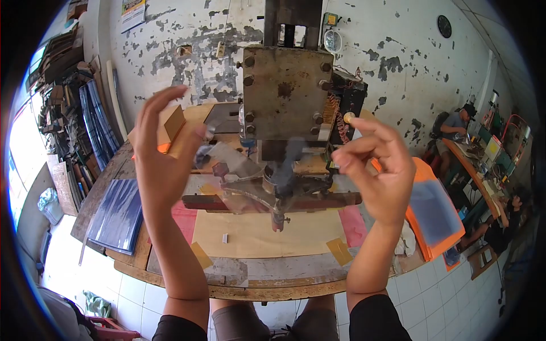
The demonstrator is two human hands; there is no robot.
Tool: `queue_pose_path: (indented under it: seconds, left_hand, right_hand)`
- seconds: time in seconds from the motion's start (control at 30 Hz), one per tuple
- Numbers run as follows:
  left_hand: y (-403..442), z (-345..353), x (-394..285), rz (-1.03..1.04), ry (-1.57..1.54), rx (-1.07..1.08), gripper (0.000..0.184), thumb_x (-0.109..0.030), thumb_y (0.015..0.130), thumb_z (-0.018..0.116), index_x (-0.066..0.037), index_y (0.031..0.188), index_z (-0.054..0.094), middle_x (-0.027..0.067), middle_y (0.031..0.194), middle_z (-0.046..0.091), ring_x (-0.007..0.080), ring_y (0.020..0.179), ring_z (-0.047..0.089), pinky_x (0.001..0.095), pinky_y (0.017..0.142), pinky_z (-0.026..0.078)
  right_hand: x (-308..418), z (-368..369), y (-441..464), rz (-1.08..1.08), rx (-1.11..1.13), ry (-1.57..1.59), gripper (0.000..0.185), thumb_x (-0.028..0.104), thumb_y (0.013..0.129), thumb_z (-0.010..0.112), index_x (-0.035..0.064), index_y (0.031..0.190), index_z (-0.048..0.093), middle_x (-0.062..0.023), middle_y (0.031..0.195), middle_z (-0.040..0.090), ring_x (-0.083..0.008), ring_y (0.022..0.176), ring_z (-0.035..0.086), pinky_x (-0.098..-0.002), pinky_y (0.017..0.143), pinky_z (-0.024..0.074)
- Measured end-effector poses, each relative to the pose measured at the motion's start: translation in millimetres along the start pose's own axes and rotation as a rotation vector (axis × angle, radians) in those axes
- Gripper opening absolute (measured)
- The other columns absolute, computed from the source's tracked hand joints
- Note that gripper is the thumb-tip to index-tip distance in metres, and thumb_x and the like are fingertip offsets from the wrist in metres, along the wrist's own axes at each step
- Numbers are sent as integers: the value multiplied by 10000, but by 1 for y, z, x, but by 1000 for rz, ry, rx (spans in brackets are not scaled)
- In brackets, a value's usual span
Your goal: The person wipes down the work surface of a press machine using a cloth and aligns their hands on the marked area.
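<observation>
Plastic sheet (240, 162), transp. w/ sheen

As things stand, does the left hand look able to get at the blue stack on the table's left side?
Probably yes: the left hand is raised and looks open, and the blue stack lies uncovered, with nothing visible blocking its top.

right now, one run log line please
left hand: raised, open; right hand: raised, half-curled; grey metal press: beyond hands; cream rectangular sheet: below press
</observation>
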State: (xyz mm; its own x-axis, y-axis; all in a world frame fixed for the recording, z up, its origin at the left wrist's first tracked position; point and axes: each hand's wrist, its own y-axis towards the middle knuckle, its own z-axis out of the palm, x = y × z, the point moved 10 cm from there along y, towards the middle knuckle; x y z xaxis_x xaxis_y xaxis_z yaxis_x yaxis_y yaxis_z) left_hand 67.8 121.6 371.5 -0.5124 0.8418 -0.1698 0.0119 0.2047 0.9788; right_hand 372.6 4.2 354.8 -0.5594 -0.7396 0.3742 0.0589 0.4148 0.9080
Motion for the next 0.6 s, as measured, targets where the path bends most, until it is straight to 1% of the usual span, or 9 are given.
queue_pose_path:
  seconds: [0.07,0.13,0.17,0.2,0.23,0.27,0.37,0.47,0.6]
  left_hand:
    - [-6,11,-31,27,-325,152,442,-73,885,854,-26,1315,761,105,1218,803,258,1191,753,398,1086,549]
    - [-12,28,-59,-18,-580,305,327,-71,873,869,-23,1188,797,107,1131,817,267,1083,779,399,1037,563]
    - [-16,34,-64,-28,-579,338,303,-71,871,871,-21,1161,799,104,1094,816,264,1039,780,395,1007,567]
    - [-19,40,-69,-36,-580,371,279,-72,869,874,-19,1133,801,100,1057,815,262,996,781,391,977,571]
    - [-21,44,-71,-43,-583,407,255,-72,868,877,-17,1106,804,97,1020,814,259,952,782,387,948,575]
    - [-23,46,-70,-73,-591,437,183,-53,881,857,16,1037,791,103,991,800,214,947,768,350,908,581]
    - [-23,48,-71,-39,-604,471,143,-45,905,853,15,1015,783,87,977,792,182,911,743,342,880,575]
    - [-31,56,-64,-213,-725,493,106,-57,930,849,3,998,793,54,961,792,130,878,709,303,814,547]
    - [-34,56,-67,-336,-797,549,62,-69,945,849,-24,964,811,12,929,785,75,822,647,261,721,480]
  right_hand:
    - [13,24,-5,-71,49,-31,462,2,936,887,47,1376,753,-36,955,859,-73,830,770,-243,668,537]
    - [20,44,-9,-166,132,-82,487,19,903,908,62,1367,768,-43,970,862,-111,792,777,-259,653,539]
    - [23,52,-11,-214,175,-109,499,28,886,919,70,1363,775,-47,977,864,-130,772,780,-267,646,540]
    - [27,57,-14,-285,184,-204,557,81,840,948,89,1371,781,-44,1020,864,-177,747,784,-286,631,549]
    - [31,60,-15,-321,185,-236,570,99,838,952,88,1381,779,-37,1030,866,-175,742,782,-287,628,546]
    - [36,63,-15,-357,185,-269,584,117,835,955,88,1391,777,-30,1040,868,-172,737,781,-288,625,544]
    - [42,67,-16,-433,163,-295,641,170,816,966,78,1419,769,-20,1038,866,-165,712,758,-295,611,532]
    - [44,69,-16,-458,176,-310,710,258,801,970,66,1451,758,-16,1001,851,-163,683,726,-302,595,515]
    - [45,71,-14,-439,256,-410,803,407,792,952,77,1493,743,-10,940,816,-167,679,715,-308,593,503]
